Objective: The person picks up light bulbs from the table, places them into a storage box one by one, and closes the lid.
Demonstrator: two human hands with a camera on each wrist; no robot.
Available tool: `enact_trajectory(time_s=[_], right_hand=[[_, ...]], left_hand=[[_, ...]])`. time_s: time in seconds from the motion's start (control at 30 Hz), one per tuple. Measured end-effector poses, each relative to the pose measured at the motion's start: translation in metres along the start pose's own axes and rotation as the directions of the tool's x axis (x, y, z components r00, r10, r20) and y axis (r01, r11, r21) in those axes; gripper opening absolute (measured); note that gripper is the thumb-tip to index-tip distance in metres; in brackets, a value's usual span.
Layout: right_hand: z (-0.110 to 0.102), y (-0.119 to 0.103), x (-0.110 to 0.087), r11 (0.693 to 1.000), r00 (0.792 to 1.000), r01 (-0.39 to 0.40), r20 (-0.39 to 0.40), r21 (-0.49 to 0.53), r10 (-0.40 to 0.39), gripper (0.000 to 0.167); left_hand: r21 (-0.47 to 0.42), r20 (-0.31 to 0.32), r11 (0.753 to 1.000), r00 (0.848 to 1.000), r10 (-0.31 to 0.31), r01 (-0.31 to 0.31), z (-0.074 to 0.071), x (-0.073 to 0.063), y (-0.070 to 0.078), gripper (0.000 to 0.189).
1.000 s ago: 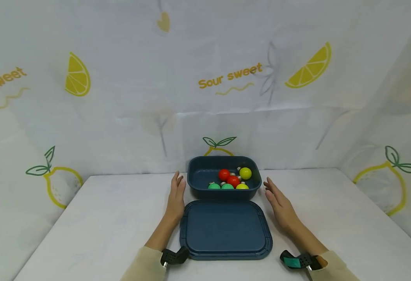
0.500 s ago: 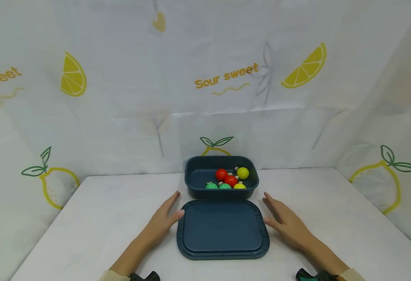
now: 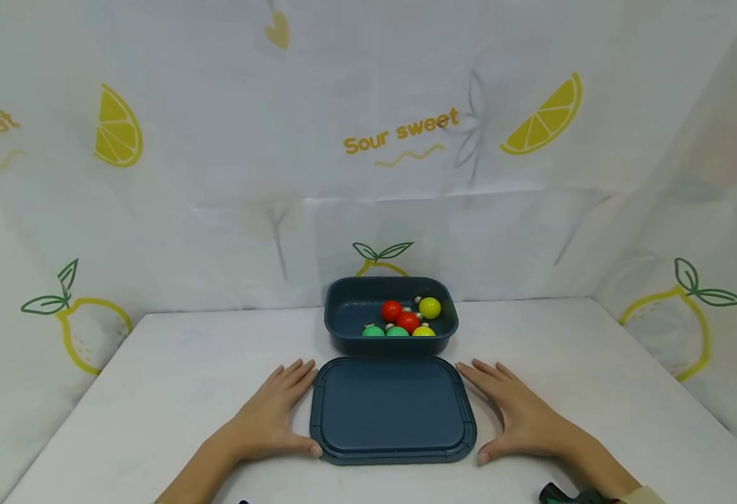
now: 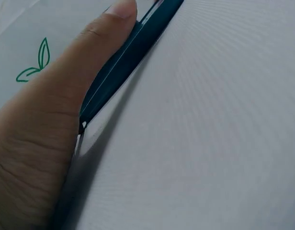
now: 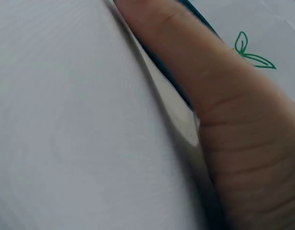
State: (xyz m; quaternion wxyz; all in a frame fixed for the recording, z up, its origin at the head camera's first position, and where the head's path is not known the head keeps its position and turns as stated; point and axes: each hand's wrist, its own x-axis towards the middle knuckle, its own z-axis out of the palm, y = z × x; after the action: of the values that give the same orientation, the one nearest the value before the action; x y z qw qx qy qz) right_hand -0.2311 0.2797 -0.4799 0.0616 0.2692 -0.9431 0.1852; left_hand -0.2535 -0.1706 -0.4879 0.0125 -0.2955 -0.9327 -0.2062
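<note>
A dark blue rectangular lid (image 3: pixel 393 409) with rounded corners lies flat on the white table. My left hand (image 3: pixel 272 416) is spread along its left side, with the fingertips by the far corner and the thumb at the near corner. On the opposite side my right hand (image 3: pixel 522 416) is spread too, fingertips by the far corner and thumb just off the near one. Neither hand has its fingers curled round anything. In the left wrist view the thumb (image 4: pixel 102 36) overlaps the lid's edge (image 4: pixel 121 67); the right wrist view shows the other thumb (image 5: pixel 157 24) beside it.
Directly behind the lid stands a matching dark blue box (image 3: pixel 349 346). Inside lie red (image 3: pixel 391 311), green (image 3: pixel 397 332) and yellow balls (image 3: pixel 430 307) with metallic caps. A white lemon-print cloth (image 3: pixel 229 175) hangs behind the table (image 3: pixel 173 378).
Both hands have come back from beside the box to the lid's two sides, and their fingers have spread. The lid and box stay put on the table; the head view has shifted slightly.
</note>
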Motion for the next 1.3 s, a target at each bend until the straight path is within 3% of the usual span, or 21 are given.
enact_trajectory(time_s=[0.27, 0.63, 0.93, 1.3], right_hand=[[0.0004, -0.0025, 0.0011, 0.999, 0.999, -0.035, -0.015, -0.040, 0.034, 0.117], [-0.0023, -0.0031, 0.0015, 0.998, 0.999, -0.042, -0.031, -0.038, 0.040, 0.117], [0.0000, -0.0043, -0.0015, 0.997, 0.997, -0.071, -0.033, -0.025, 0.070, 0.114], [0.0014, -0.0069, 0.0015, 0.997, 0.997, -0.076, -0.008, -0.019, 0.076, 0.116]], left_hand=[[0.048, 0.004, 0.999, 1.000, 0.021, -0.021, -0.0006, 0.0037, 0.0016, 0.135], [0.072, -0.004, 0.997, 1.000, 0.024, -0.024, -0.0024, 0.0061, 0.0035, 0.136], [0.021, -0.013, 1.000, 1.000, 0.011, -0.010, -0.0008, 0.0046, 0.0033, 0.133], [0.034, -0.017, 0.999, 1.000, -0.004, 0.004, 0.0013, -0.0001, 0.0019, 0.132]])
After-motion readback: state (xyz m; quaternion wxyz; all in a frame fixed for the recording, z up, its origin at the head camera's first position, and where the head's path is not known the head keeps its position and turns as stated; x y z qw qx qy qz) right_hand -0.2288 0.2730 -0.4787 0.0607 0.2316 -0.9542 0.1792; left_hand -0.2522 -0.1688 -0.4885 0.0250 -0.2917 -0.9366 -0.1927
